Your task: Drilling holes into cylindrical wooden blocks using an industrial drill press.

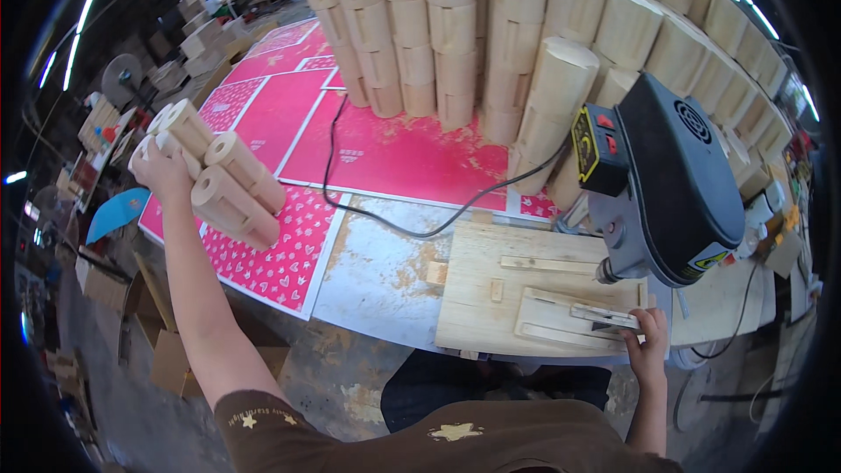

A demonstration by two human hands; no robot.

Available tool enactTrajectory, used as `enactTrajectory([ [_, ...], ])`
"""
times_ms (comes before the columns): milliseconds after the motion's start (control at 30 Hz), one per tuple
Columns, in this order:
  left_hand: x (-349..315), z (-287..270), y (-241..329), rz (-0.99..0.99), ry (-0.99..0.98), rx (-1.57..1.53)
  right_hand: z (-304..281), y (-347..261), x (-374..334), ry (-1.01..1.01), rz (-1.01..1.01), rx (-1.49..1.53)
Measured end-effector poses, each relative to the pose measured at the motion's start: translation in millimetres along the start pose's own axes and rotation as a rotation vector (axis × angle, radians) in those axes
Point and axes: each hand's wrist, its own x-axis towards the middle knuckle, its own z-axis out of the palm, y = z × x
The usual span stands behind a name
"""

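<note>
My left hand [166, 171] reaches far out to the left, its fingers curled over the top of a pale wooden cylinder [180, 154] in a small group. Beside it stand more wooden cylinders [229, 201], with round holes in their top ends and recesses in their sides. Low on the right, my right hand [648, 337] is closed round the end of a narrow pale strip [604, 315] on a wooden jig board [473, 298]. A dark part shows under the strip; its kind is unclear. Over the board hangs a black drill press [683, 175], its chuck [604, 271] above the strip.
Tall stacks of wooden cylinders [455, 61] line the table's back. Pink printed sheets [385, 149] cover the tabletop, dusted with wood shavings. A black cable [420, 234] loops across to the drill press. Cardboard boxes [175, 359] stand on the floor at left, near a blue umbrella-like object [118, 215].
</note>
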Motion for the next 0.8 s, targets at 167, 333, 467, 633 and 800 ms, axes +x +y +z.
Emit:
enactTrajectory([
  [167, -47.9, -22.5, 125.0, 0.346, 0.156, -0.477, 0.2, -5.8, 5.0, -0.035, -0.051, -0.010],
  [333, -115.8, -69.5, 299.2, 0.417, -0.473, -1.249, 3.8, 0.8, 7.5, -0.022, -0.104, 0.007],
  [467, -152.6, -85.1, 398.5, 0.364, -0.865, -1.453, -0.1, -2.7, 7.9, -0.012, -0.118, 0.007],
  [633, -184.7, -81.2, 457.6, 0.332, -0.986, -1.524, 1.6, -2.3, 7.9, 0.001, -0.143, 0.042],
  [800, -193.3, -72.6, 458.6, 0.204, -0.957, -1.648, 0.9, -3.7, 7.7, -0.010, -0.147, 0.048],
])
